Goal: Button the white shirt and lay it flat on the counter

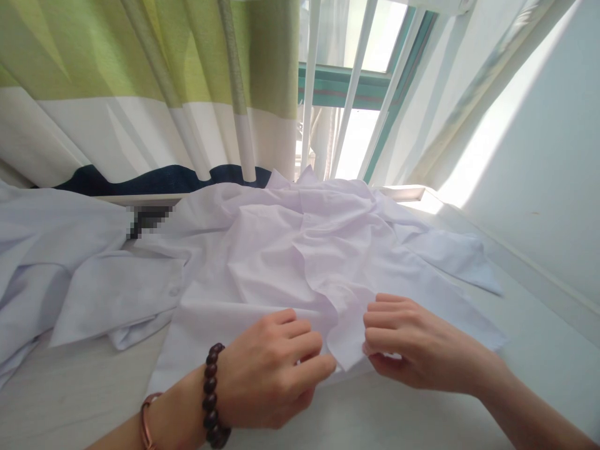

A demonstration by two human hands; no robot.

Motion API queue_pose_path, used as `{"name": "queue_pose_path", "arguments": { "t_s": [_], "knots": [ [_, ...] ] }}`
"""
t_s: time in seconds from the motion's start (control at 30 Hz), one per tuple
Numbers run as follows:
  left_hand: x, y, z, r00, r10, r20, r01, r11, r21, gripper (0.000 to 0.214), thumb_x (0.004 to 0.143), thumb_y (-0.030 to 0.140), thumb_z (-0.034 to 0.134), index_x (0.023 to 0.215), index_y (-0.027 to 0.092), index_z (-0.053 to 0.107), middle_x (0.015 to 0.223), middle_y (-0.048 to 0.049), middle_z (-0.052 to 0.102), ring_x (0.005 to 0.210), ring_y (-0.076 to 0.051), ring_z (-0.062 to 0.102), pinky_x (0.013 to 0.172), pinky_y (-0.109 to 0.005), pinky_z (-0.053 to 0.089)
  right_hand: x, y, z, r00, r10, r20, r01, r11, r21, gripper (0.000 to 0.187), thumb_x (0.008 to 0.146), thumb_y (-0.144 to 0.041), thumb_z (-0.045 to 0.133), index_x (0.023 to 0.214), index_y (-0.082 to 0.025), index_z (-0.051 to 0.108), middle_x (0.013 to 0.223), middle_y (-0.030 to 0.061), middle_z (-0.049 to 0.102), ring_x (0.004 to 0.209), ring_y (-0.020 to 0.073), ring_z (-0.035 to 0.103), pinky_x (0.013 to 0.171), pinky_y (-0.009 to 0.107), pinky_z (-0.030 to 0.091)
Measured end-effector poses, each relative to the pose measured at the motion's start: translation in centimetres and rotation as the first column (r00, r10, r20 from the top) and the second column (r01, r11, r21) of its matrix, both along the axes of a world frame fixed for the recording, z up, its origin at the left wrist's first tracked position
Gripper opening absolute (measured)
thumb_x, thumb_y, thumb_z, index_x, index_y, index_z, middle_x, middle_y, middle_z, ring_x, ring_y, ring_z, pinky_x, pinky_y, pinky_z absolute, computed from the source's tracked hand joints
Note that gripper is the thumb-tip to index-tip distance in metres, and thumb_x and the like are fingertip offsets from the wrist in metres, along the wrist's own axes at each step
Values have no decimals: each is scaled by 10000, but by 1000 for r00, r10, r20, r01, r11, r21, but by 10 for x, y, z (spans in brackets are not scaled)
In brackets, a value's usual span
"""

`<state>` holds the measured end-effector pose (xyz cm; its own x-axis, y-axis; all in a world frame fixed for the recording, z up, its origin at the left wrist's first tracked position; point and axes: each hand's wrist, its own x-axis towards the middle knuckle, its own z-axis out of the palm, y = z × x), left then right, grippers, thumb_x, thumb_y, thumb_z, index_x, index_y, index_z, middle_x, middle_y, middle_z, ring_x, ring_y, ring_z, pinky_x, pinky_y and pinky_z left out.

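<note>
A white button-up shirt (267, 250) lies spread out and wrinkled, its collar at the far end and its hem toward me. At the hem my left hand (276, 369) is closed, with curled fingers and the index fingertip at the cloth's front edge. Dark beads and a copper-coloured bangle circle that wrist. My right hand (398, 340) pinches the shirt's front edge a little to the right, fingers curled in. The cloth between the hands hangs in a small rippled fold. The thumb tips are partly hidden.
Another white garment (32, 262) lies on the left, close to the shirt's left sleeve. Behind, a green and white curtain (140, 81) hangs beside white window bars (354, 81). A pale wall (539, 156) bounds the right side. The surface beneath is light wood (60, 400).
</note>
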<state>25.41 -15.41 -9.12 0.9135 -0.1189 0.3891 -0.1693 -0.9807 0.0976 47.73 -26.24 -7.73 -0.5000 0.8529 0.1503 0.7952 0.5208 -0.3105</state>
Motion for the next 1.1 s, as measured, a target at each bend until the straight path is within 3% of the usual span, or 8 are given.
{"name": "queue_pose_path", "arguments": {
  "t_s": [0.17,0.27,0.37,0.47,0.63,0.7,0.9,1.1],
  "knots": [
    [0,1,-4,996,-42,-79,43,999,13,152,773,91,481,851,195,560,693,4,544,585,-152,422,558,-334,301,-3,-1,-1,995,26,91,-15,993,-115,216,821,-83,486,656,-198,406,641,-35,501,621,116,389,631,270,279],
    [-2,1,-6,991,-34,-127,36,999,8,61,764,147,510,767,202,537,649,8,525,576,-154,428,561,-338,300,-2,-2,0,998,13,68,3,973,-229,182,829,-99,502,686,-203,459,677,-40,542,651,111,451,664,263,307],
    [-3,3,-2,988,-44,-149,50,998,37,68,776,142,516,798,199,544,663,10,535,578,-155,431,558,-338,300,-2,-2,2,1000,-5,29,14,948,-319,147,781,-87,536,715,-212,498,694,-54,568,670,102,499,686,250,329],
    [-3,4,4,991,-66,-119,74,995,69,133,829,82,477,865,180,559,699,9,548,571,-149,407,549,-332,293,-2,-2,2,1000,-18,0,17,959,-284,151,738,-72,541,707,-209,486,683,-56,560,656,97,494,675,242,334],
    [-3,-1,10,998,-62,-31,65,993,104,304,954,79,364,722,166,541,616,11,502,538,-142,366,537,-323,271,-1,-4,4,999,-44,-21,45,998,44,179,781,-71,496,680,-202,431,637,-46,466,595,102,384,639,244,317],
    [-2,-3,9,998,-60,-30,63,992,111,327,968,92,354,703,165,532,611,10,500,535,-144,364,535,-325,270,-1,-4,4,999,-39,31,36,996,87,197,809,-67,480,680,-202,418,648,-40,466,597,109,367,620,253,301],
    [-3,-4,1,987,-69,-145,86,990,111,61,837,108,531,836,166,549,680,5,536,570,-152,395,545,-332,267,-5,-2,0,986,-2,169,22,993,-117,198,814,-79,534,698,-206,435,691,-43,520,622,121,402,607,276,276],
    [-4,-1,1,981,-76,-177,89,994,65,82,722,141,589,761,185,533,683,6,516,594,-156,405,534,-336,266,-4,-6,5,988,-16,152,52,970,-239,144,844,-129,548,728,-209,521,747,-38,570,684,121,482,674,273,325]
  ]
}}
